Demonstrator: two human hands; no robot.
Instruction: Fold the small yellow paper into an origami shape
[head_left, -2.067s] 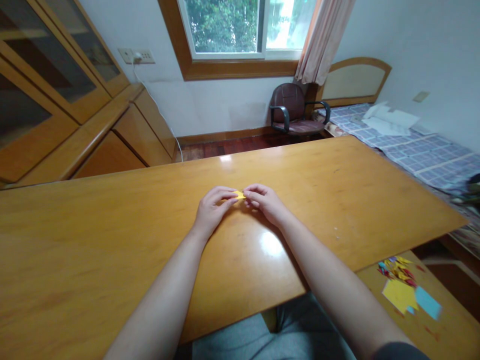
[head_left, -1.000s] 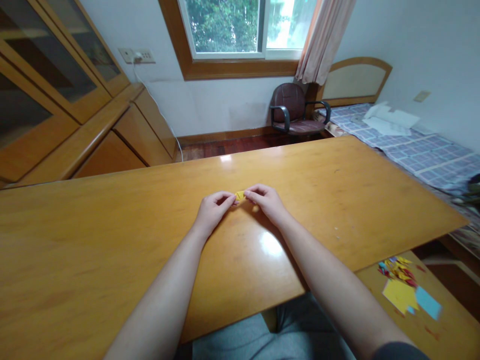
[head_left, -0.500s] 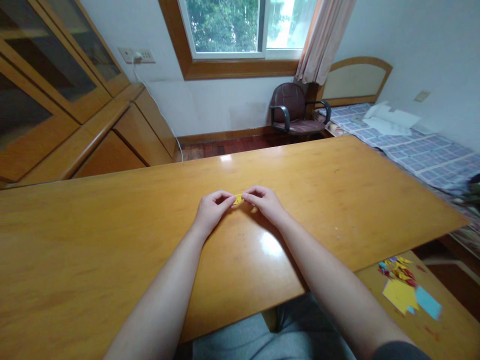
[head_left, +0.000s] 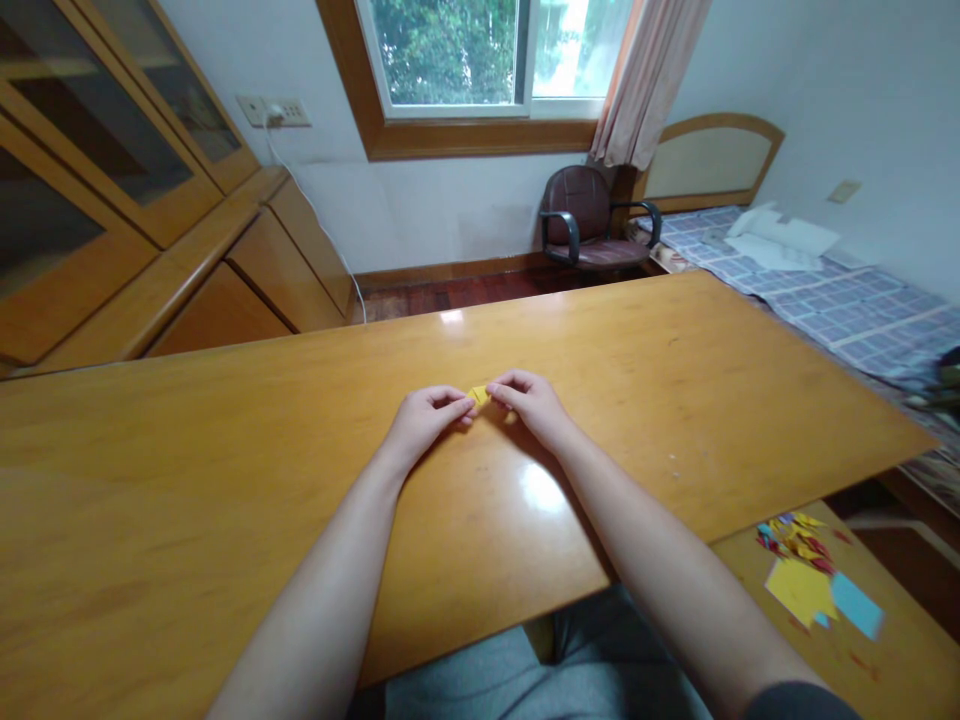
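Observation:
Between my two hands is a small piece of folded yellow paper [head_left: 479, 395], held just over the wooden table [head_left: 225, 480]. My left hand [head_left: 431, 415] pinches its left end between thumb and fingers. At the right end, my right hand [head_left: 527, 400] grips the paper in the same pinching way. The fingertips cover both ends, so only the middle of the paper shows. Its exact folded shape is too small to make out.
A lower surface at the right holds several small colourful folded papers [head_left: 799, 540], yellow sheets [head_left: 801, 590] and a light blue sheet [head_left: 859, 605]. Beyond the table stand a brown armchair [head_left: 589, 220] and a bed [head_left: 847, 310]. A wooden cabinet [head_left: 255, 270] is at the left.
The yellow paper has turned slightly and shows a different face between my fingertips. My left hand has shifted a little; both hands still pinch the paper.

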